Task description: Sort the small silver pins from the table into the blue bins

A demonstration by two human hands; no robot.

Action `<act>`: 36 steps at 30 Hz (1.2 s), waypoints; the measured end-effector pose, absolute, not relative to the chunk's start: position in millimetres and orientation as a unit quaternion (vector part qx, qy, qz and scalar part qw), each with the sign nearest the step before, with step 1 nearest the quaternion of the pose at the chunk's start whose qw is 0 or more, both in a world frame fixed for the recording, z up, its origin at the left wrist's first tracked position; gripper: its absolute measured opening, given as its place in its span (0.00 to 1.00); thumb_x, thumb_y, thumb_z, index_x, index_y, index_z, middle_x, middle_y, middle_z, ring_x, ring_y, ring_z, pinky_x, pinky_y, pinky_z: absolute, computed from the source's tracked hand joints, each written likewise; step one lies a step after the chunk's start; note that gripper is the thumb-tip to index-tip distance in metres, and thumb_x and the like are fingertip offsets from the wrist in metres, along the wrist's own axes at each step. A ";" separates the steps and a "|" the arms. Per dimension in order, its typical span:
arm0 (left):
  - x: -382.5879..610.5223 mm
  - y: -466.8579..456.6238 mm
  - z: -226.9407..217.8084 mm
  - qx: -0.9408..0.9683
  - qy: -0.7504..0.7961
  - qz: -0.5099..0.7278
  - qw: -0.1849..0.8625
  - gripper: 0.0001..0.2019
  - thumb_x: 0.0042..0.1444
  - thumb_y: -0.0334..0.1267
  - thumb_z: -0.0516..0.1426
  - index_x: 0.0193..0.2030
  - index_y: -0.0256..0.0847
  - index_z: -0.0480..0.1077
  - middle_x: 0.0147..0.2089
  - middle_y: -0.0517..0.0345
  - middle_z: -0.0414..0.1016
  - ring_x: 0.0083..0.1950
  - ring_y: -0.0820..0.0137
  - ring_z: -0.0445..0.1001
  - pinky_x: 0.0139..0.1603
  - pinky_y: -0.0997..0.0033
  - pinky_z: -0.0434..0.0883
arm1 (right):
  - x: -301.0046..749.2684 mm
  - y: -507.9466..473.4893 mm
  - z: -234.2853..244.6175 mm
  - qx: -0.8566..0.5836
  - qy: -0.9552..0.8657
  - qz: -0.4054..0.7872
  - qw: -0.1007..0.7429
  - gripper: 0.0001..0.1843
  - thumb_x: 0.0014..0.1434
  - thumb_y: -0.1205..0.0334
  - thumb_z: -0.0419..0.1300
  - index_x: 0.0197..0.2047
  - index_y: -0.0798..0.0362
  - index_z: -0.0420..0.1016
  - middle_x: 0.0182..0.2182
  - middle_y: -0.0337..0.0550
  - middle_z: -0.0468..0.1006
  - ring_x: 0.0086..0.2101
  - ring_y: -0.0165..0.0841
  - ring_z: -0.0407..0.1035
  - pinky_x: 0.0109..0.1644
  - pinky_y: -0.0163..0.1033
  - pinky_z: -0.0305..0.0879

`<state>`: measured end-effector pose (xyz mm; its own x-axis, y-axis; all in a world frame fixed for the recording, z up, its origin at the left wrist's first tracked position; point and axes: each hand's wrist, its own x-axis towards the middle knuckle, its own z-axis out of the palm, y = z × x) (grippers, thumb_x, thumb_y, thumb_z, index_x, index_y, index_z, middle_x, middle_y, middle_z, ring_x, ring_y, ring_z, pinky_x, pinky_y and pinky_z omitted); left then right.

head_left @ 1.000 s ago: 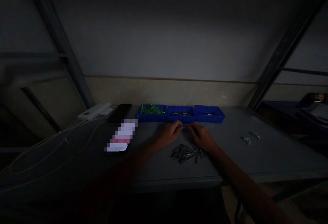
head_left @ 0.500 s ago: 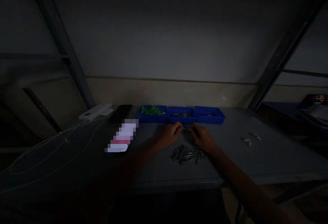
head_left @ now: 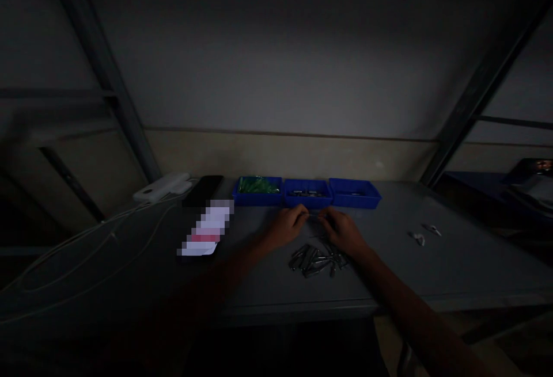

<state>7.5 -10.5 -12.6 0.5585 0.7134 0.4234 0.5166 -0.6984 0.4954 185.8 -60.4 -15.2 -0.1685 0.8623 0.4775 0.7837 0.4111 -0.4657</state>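
My left hand [head_left: 292,223] and my right hand [head_left: 341,228] face each other above the grey table, fingers pinched. Between their fingertips runs a small thin part [head_left: 313,214], too dark to name; both hands hold it. A pile of slim, shiny metal tube-like pieces [head_left: 311,260] lies just below the hands, partly under my right hand. Behind the hands stand the middle blue bin [head_left: 307,199] with small metal parts in it, the left blue bin [head_left: 258,198] with green pieces, and the right blue bin [head_left: 355,201] with a thin dark item.
On the left lie a phone with a lit, blurred screen [head_left: 207,227], a dark flat object [head_left: 203,191], a white power strip [head_left: 162,187] and loose white cables [head_left: 108,233]. Two small white objects [head_left: 417,239] rest at the right. Metal posts [head_left: 129,118] frame the table.
Both hands keep nearly the same place and pinch, the thin part still between them. The view has shifted very slightly.
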 end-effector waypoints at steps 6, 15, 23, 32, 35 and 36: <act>7.6 -10.4 -13.6 0.859 0.352 0.330 0.172 0.08 0.58 0.39 0.49 0.41 0.41 0.65 0.34 0.59 0.74 0.34 0.72 0.72 0.34 0.77 0.65 | 186.5 -59.9 -14.4 -0.541 -0.762 0.036 0.355 0.10 0.61 0.59 0.47 0.36 0.53 0.67 0.28 0.43 0.75 0.28 0.33 0.69 0.32 0.35 0.59; 7.7 -10.0 -13.8 0.861 0.349 0.329 0.167 0.08 0.59 0.38 0.48 0.38 0.40 0.65 0.33 0.59 0.73 0.33 0.73 0.72 0.34 0.77 0.64 | 186.9 -58.8 -16.7 -0.540 -0.756 0.041 0.368 0.10 0.60 0.57 0.49 0.38 0.53 0.66 0.23 0.39 0.72 0.24 0.30 0.66 0.29 0.33 0.57; 7.6 -10.2 -13.5 0.866 0.342 0.323 0.171 0.09 0.60 0.38 0.47 0.35 0.40 0.66 0.31 0.61 0.73 0.31 0.73 0.71 0.32 0.77 0.62 | 186.2 -58.6 -16.3 -0.538 -0.755 0.045 0.372 0.08 0.60 0.61 0.47 0.35 0.53 0.65 0.25 0.40 0.72 0.24 0.30 0.65 0.29 0.33 0.57; 8.6 -10.7 -9.8 0.853 0.329 0.362 0.184 0.10 0.59 0.37 0.46 0.34 0.38 0.67 0.30 0.60 0.72 0.32 0.74 0.70 0.33 0.77 0.62 | 182.4 -62.7 -13.8 -0.549 -0.766 0.040 0.333 0.13 0.57 0.56 0.53 0.43 0.55 0.67 0.25 0.41 0.74 0.25 0.32 0.67 0.30 0.35 0.58; 10.7 -12.7 -8.1 0.835 0.337 0.383 0.207 0.11 0.60 0.38 0.46 0.35 0.38 0.67 0.28 0.61 0.70 0.30 0.75 0.68 0.31 0.78 0.61 | 181.1 -64.0 -12.6 -0.541 -0.779 0.021 0.316 0.11 0.57 0.58 0.54 0.42 0.54 0.69 0.29 0.42 0.75 0.28 0.32 0.68 0.32 0.34 0.58; 11.3 -13.4 -7.8 0.831 0.339 0.386 0.214 0.11 0.60 0.39 0.47 0.35 0.37 0.67 0.27 0.61 0.69 0.29 0.75 0.68 0.30 0.78 0.61 | 181.0 -63.7 -12.6 -0.540 -0.780 0.015 0.317 0.09 0.57 0.60 0.53 0.40 0.53 0.69 0.29 0.43 0.75 0.29 0.32 0.68 0.32 0.34 0.58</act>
